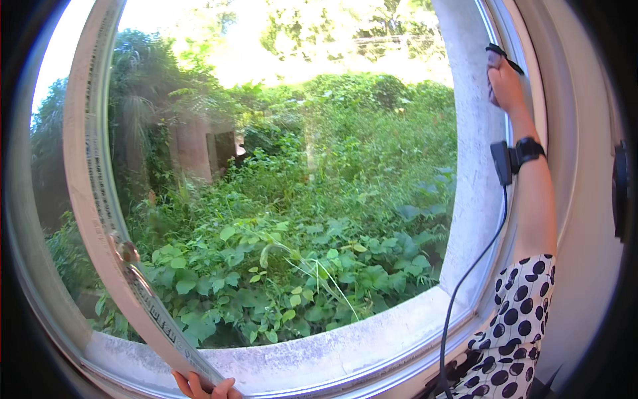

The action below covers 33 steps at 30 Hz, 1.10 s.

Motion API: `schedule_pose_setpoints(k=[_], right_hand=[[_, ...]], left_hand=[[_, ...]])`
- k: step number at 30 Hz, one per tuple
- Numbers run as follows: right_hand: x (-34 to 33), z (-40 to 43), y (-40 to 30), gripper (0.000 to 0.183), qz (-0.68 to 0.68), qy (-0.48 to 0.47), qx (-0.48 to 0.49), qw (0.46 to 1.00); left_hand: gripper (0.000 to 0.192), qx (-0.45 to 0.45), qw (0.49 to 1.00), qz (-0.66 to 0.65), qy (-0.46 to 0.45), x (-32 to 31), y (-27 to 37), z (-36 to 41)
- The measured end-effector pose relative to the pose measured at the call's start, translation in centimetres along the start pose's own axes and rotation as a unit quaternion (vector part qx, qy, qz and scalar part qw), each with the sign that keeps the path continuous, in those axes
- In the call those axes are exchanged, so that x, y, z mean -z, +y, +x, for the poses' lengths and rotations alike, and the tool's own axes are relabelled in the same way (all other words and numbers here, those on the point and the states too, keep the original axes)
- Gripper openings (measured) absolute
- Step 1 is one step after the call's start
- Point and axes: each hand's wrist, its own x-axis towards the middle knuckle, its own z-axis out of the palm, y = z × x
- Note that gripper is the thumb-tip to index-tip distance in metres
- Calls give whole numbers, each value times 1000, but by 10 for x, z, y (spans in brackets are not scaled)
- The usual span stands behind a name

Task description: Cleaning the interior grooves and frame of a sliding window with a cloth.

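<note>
My left hand (204, 386) is at the bottom edge of the view, with only its fingers showing. They wrap the lower end of the pale upright stile of a window sash (102, 219). A metal latch (130, 262) sits on that stile, and a strip along its edge bears writing. Up at the right, my right hand (506, 85) is closed in a fist beside the right side of the window frame (536, 75). A small black item (496, 48) shows at the top of the fist; most of it is hidden, so its kind is unclear.
A black device (502, 162) is strapped to my right wrist, and its cable (471, 274) hangs down past the sill. A metal track (349, 381) runs along the window's bottom. Outside lie a weathered concrete ledge (319, 354) and dense green plants (309, 214).
</note>
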Motion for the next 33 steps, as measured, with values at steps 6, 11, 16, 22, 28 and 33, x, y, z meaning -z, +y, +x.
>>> schedule_pose_setpoints(k=[6, 11, 16, 22, 28, 33], right_hand=[[-23, -128, 30, 32, -76, 166, 154, 971], [-44, -229, -25, 34, 9, 165, 168, 972], [-68, -267, -146, 56, -58, 71, 332, 939], [-95, -234, -246, 52, -39, 52, 541, 838], [-82, -123, -226, 30, -19, 155, 375, 914], [-64, -72, -229, 29, -118, 133, 60, 982]], left_hand=[[17, -11, 1000, -5, -11, 5, -3, 2], [17, -3, 999, -53, -6, -3, -6, 0], [20, 2, 997, -79, -15, -3, -9, -4], [24, -5, 994, -112, 11, -6, -10, -1], [21, -9, 993, -121, 6, -8, -2, 4], [19, 0, 993, -116, 28, -8, 1, 5]])
